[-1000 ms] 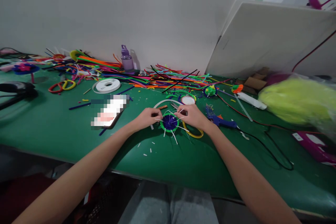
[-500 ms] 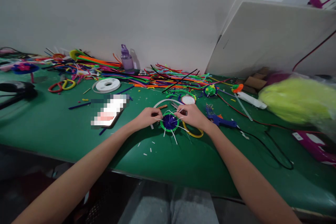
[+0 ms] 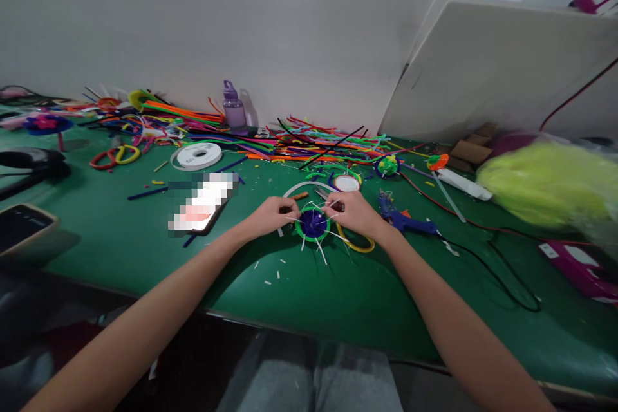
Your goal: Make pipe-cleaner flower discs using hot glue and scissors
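Between my hands is a small round craft piece (image 3: pixel 313 224), deep blue inside with a bright green rim and thin white strips sticking out all around. My left hand (image 3: pixel 277 214) pinches it at the left side of the rim. On the upper right, my right hand (image 3: pixel 351 211) is closed with fingertips pressed together on a white strip of the piece. Scissors with a yellow handle (image 3: pixel 362 248) lie partly hidden beneath my right hand. Behind the piece curves a pale ribbon (image 3: pixel 306 187). Small white clippings (image 3: pixel 277 275) are scattered in front.
A blue glue gun (image 3: pixel 410 224) with a black cord lies at right. Left are a lit phone (image 3: pixel 203 206), a ribbon spool (image 3: pixel 199 155), red-and-yellow scissors (image 3: pixel 114 157) and a dark phone (image 3: pixel 24 229). Pipe cleaners (image 3: pixel 318 141) and a purple bottle (image 3: pixel 234 109) line the partition.
A dark phone has appeared at the left table edge, with a blurred shape below it. Both my hands and the craft piece stay nearly in place; the view shifts very slightly.
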Motion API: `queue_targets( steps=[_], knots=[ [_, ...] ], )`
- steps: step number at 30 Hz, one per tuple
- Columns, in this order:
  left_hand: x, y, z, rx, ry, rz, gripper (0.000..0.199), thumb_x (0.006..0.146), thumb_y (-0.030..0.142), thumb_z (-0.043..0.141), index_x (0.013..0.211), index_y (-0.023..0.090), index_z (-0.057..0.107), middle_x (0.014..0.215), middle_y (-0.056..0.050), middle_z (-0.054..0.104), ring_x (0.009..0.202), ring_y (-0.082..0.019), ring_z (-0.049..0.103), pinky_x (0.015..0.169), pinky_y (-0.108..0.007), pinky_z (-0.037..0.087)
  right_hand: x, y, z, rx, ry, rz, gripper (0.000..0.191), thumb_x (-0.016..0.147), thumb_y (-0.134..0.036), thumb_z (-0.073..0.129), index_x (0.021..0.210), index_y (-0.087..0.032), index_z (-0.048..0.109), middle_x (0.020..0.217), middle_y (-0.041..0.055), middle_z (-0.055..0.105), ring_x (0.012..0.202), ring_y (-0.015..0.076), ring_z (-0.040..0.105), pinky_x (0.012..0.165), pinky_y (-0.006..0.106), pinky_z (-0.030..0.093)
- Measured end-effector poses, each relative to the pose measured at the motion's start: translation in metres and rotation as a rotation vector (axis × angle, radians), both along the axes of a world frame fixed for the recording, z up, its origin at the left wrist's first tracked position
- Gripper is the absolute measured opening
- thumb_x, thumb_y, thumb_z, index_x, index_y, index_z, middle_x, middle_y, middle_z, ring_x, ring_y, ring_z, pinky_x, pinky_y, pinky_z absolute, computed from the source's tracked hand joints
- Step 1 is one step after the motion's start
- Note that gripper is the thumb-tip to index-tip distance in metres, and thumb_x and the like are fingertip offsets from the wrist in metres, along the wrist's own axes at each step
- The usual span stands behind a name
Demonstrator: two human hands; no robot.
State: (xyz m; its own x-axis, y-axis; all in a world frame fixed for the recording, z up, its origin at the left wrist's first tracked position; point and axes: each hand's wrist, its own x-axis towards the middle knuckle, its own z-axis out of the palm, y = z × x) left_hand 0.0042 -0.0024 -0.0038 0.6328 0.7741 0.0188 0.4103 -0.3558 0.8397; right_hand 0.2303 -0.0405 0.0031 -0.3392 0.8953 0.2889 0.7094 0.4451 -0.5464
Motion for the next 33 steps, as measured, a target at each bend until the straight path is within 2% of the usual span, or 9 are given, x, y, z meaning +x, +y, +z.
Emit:
queue_targets(
  steps=[9, 33],
  knots=[
    [-0.0003, 0.0005, 0.0003, 0.022, 0.029, 0.004, 0.02, 0.074, 0.03, 0.05, 0.065, 0.013, 0.055, 0.057, 0.003, 0.046, 0.054, -0.008, 0.04, 0.051, -0.02, 0.029, -0.0003, -0.0004, 0.0, -0.052, 0.012, 0.006, 0.013, 0.079, -0.03, 0.055, 0.076, -0.018, 0.061, 0.063, 0.0015, 0.063, 0.056, 0.013, 0.055, 0.053, 0.023, 0.036],
    [-0.0008, 0.0008, -0.0001, 0.016, 0.013, -0.001, 0.018, 0.072, 0.028, 0.048, 0.064, 0.014, 0.055, 0.058, 0.003, 0.048, 0.056, -0.009, 0.041, 0.054, -0.02, 0.031, -0.0002, 0.0006, -0.0023, -0.039, 0.021, 0.014, 0.014, 0.08, -0.029, 0.055, 0.072, -0.018, 0.059, 0.065, 0.002, 0.064, 0.059, 0.0136, 0.057, 0.054, 0.023, 0.037]
  ],
)
